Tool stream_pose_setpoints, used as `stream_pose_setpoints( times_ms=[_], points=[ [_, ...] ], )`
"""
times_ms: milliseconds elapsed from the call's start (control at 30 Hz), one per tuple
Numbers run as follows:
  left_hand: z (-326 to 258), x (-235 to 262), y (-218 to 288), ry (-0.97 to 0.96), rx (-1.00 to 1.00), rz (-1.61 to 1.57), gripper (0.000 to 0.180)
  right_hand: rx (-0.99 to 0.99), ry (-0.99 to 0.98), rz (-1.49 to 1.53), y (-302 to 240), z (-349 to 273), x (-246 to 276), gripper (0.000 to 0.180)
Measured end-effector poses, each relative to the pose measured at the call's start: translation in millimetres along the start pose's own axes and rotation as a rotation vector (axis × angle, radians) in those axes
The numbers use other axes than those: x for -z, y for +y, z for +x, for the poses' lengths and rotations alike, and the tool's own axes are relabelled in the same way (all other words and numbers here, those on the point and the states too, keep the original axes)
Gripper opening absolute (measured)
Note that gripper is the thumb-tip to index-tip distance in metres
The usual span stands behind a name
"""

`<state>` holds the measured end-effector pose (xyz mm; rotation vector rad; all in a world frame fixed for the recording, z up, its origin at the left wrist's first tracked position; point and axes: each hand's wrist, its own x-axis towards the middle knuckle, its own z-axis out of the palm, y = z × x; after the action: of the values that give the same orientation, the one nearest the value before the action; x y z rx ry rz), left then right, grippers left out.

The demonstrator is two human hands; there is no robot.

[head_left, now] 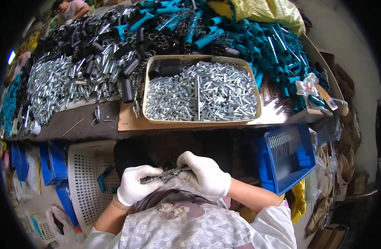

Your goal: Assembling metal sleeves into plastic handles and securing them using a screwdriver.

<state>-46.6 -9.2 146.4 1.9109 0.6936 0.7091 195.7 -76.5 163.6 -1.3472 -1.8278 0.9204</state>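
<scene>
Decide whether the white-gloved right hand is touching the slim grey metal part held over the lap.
Touching: the head view shows the right hand wrapped over one end of the slim grey metal part.

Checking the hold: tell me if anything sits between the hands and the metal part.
Nothing visible does. The left hand and right hand, both in white gloves, hold the metal part directly, one at each end.

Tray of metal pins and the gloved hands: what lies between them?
In the head view, the table's dark front edge, then a shadowed gap, separate the tray from the left hand and right hand.
</scene>
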Motion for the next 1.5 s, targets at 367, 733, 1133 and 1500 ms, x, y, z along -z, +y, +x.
stream_pose_setpoints(
  times_ms=[367,733,1133,1500],
  points=[
    [-2,-10,1,0.187,0.040,-0.206,0.024,0.123,-0.079,-0.122,-4,25,108,0.034],
    [-1,-17,8,0.348,0.010,-0.915,0.053,-0.462,0.973,-1.110,126,95,325,0.031],
    [7,-7,22,0.275,0.133,0.009,0.029,-0.539,0.942,-1.031,87,95,329,0.041],
    [11,6,12,0.126,-0.096,0.186,0.026,-0.461,0.274,0.663,3,-29,53,0.057]
  ],
)
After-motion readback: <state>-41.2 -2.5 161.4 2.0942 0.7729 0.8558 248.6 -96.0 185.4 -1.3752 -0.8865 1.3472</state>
